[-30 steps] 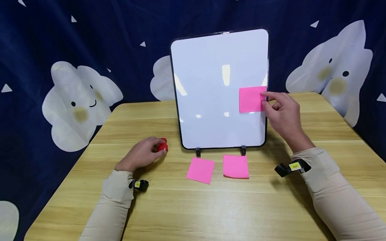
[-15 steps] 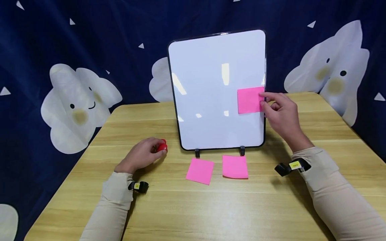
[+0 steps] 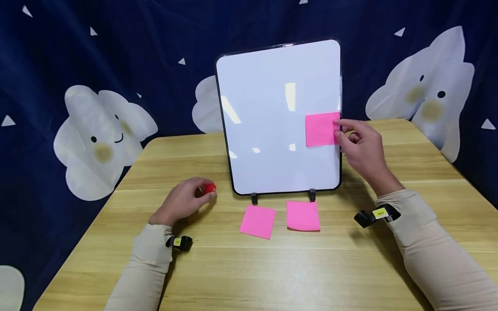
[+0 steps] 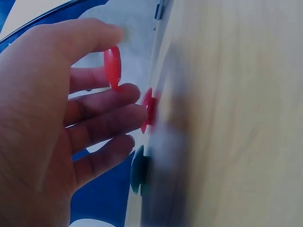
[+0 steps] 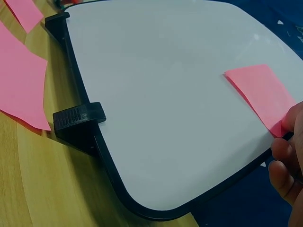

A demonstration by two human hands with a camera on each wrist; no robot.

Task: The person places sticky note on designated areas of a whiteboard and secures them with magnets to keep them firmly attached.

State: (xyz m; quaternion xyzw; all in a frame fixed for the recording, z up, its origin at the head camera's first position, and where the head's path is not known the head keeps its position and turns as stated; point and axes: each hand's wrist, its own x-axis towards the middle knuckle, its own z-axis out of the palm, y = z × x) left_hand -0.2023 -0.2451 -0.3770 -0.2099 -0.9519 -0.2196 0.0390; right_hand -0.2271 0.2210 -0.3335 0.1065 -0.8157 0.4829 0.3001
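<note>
In the head view my left hand [image 3: 180, 202] is low over the table, left of the whiteboard [image 3: 278, 160]. Its thumb and fingertips pinch a round red magnet [image 4: 112, 68], edge-on in the left wrist view. Just beyond those fingers, a second red magnet [image 4: 148, 111] and a dark green one [image 4: 138, 170] sit on the table; the hand hides them in the head view. My right hand [image 3: 365, 147] pinches the right edge of a pink sticky note [image 3: 320, 129] between thumb and index finger, against the board's right side. The note's lower edge stands slightly off the board in the right wrist view.
Two more pink sticky notes, one on the left [image 3: 257, 221] and one on the right [image 3: 303, 216], lie before the board. Black feet [image 3: 254, 198] hold the board upright on the wooden table [image 3: 280, 276]. A dark blue cloud-print curtain [image 3: 163, 26] hangs behind.
Two red shapes showed at my left fingertips earlier; only one shows now. The right hand and its note keep their place at the board. The head view has shifted slightly.
</note>
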